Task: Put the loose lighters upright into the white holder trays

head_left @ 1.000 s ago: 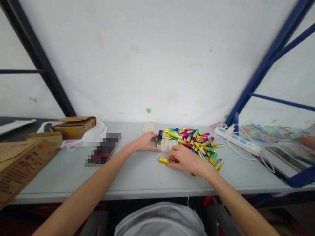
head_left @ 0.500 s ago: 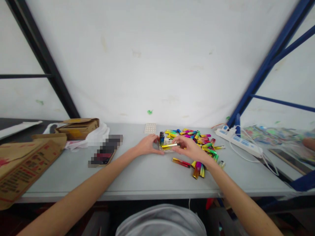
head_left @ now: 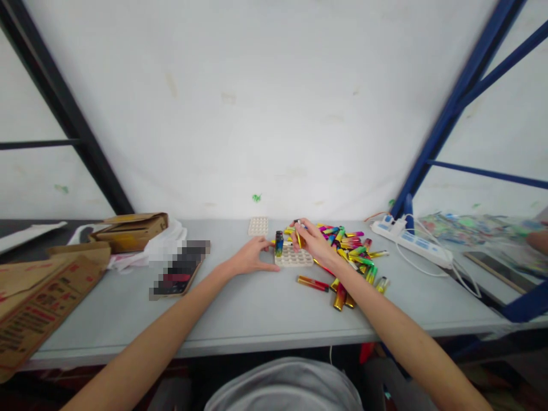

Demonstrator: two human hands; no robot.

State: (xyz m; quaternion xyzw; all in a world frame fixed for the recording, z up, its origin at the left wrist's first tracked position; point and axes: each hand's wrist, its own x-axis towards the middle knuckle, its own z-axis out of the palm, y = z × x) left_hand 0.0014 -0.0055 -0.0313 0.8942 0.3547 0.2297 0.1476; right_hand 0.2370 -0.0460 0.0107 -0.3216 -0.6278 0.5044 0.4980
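Observation:
My right hand (head_left: 314, 242) pinches a shiny yellow lighter (head_left: 299, 237), held nearly upright above a pale tray with holes (head_left: 294, 257). At the tray's left end stand dark blue-and-yellow lighters (head_left: 279, 244), upright in it. My left hand (head_left: 250, 257) is beside that end with thumb and fingers apart; whether the fingertips touch the tray I cannot tell. A heap of metallic, many-coloured lighters (head_left: 353, 245) lies right of the tray, partly behind my right hand and forearm. One red-and-gold lighter (head_left: 313, 283) lies apart in front.
A second pale tray (head_left: 258, 226) lies near the wall. To the left are a phone (head_left: 182, 268), a cardboard box (head_left: 131, 231) and a brown carton (head_left: 51, 291). A white power strip (head_left: 411, 244) with cables lies right. Another person's hand (head_left: 538, 242) shows at the right edge.
The lighter in my right hand has turned from lying level to nearly upright over the tray. My left hand has shifted slightly left, and more of the tray shows.

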